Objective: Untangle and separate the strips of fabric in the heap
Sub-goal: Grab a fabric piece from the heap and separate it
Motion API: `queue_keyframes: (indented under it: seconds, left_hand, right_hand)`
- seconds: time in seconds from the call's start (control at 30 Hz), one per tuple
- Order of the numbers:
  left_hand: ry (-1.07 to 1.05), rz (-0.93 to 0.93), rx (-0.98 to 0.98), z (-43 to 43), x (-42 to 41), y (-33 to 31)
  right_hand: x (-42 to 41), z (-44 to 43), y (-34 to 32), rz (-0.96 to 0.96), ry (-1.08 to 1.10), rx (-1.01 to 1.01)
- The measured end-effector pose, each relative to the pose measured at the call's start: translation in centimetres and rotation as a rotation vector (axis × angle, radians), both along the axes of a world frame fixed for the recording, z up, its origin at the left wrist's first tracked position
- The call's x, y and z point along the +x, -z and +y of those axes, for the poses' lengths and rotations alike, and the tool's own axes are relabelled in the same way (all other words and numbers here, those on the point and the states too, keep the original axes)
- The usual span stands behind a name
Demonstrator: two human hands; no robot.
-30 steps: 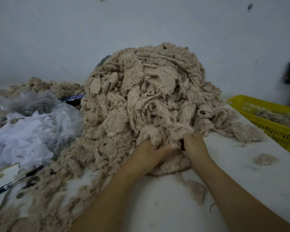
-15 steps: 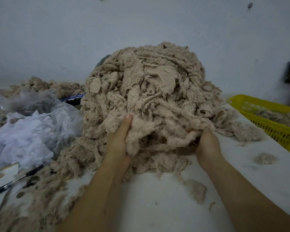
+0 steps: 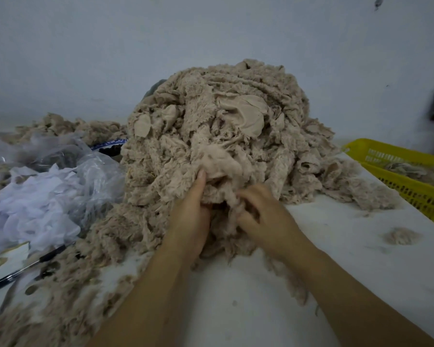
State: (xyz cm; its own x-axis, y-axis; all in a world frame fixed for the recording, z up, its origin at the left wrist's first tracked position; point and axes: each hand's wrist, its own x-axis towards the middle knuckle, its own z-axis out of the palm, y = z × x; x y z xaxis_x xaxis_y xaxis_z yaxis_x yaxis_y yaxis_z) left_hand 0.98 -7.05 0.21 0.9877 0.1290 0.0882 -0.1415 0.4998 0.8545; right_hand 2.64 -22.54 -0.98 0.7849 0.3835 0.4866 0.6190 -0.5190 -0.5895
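A big pale wall (image 3: 211,33) stands at the back. In front of it is a white table (image 3: 336,259). The heap of fabric strips (image 3: 223,136) sits in the middle of the table, up against the wall. It is tall, beige and fuzzy, and its strips are all tangled up. More beige bits trail down the left side of the table.

Left of the heap lies a clear plastic bag (image 3: 90,176), with crumpled white cloth (image 3: 35,209) touching it. On the right edge is a yellow basket (image 3: 396,186) with some beige strips inside.

The 2 hands are at the front foot of the heap, close together. The left hand (image 3: 191,216) holds a clump, with its thumb pressed on top. Its fingers are hidden under the fabric, so they seem to be curled round it. The right hand (image 3: 263,216) has its fingers curled into the strips and grips them.

A dark pen (image 3: 23,269) lies at the left edge. 1 small fluffy tuft (image 3: 401,236) sits alone on the table, near the basket.
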Motion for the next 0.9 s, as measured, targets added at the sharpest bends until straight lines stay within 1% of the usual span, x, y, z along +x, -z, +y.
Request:
queue_keyframes:
  seconds: [0.07, 0.1, 0.13, 0.2, 0.27, 0.3, 0.33, 0.37, 0.47, 0.53, 0.6, 0.7, 0.77, 0.83, 0.87, 0.9]
  left_hand:
    - [0.051, -0.013, 0.084, -0.1, -0.1, 0.2]
    - [0.062, -0.014, 0.123, -0.3, -0.2, 0.2]
    - [0.060, -0.005, 0.165, -0.5, -0.3, 0.2]
    - [0.077, 0.013, 0.230, -1.0, -0.4, 0.3]
    - [0.099, -0.025, 0.314, -1.4, -0.6, 0.8]
    - [0.116, -0.061, 0.372, -1.5, -0.6, 1.1]
    - [0.134, -0.082, 0.436, -1.6, -0.8, 1.1]
    - [0.146, -0.071, 0.502, -1.9, -1.0, 1.1]
    - [0.103, -0.010, 0.747, -2.0, -1.0, 1.1]
    - [0.091, -0.072, 0.888, -2.0, -0.8, 1.2]
    - [0.101, -0.149, 0.980, -2.0, -0.6, 1.3]
    - [0.071, -0.236, 1.005, -2.2, -0.2, 1.3]
    - [0.037, -0.243, 1.042, -1.8, 0.6, 2.1]
    - [0.050, -0.188, 1.282, -1.1, 1.0, 3.0]
    - [0.046, -0.170, 1.381, -0.9, 1.1, 3.4]
    - [0.028, -0.166, 1.407, -0.7, 1.2, 3.6]
  right_hand:
    - [0.0, 0.0, -0.7, -0.170, 0.132, 0.285]
    - [0.0, 0.1, -0.8, -0.224, 0.184, 0.332]
    - [-0.1, 0.3, -0.8, -0.225, 0.205, 0.311]
    - [-0.1, 1.0, -0.4, -0.108, 0.178, 0.148]
    - [0.0, 1.6, 0.5, 0.004, 0.111, -0.017]
    - [0.1, 1.7, 0.7, 0.016, 0.090, -0.025]
    - [0.2, 1.6, 0.8, 0.016, 0.077, 0.027]
    - [0.1, 1.5, 0.8, 0.039, 0.073, 0.124]
    - [0.1, 0.7, 0.4, 0.204, 0.013, 0.403]
    - [0.3, 0.1, 0.1, 0.221, 0.037, 0.485]
    - [0.7, -0.6, -0.1, 0.232, 0.083, 0.531]
    - [0.8, -0.7, 0.1, 0.266, 0.112, 0.587]
    - [1.3, -0.5, 0.0, 0.286, 0.171, 0.736]
    - [2.3, -1.1, -0.1, 0.354, 0.222, 0.931]
    - [2.6, -1.5, -0.1, 0.385, 0.233, 0.971]
    - [2.9, -1.7, 0.1, 0.425, 0.236, 0.950]
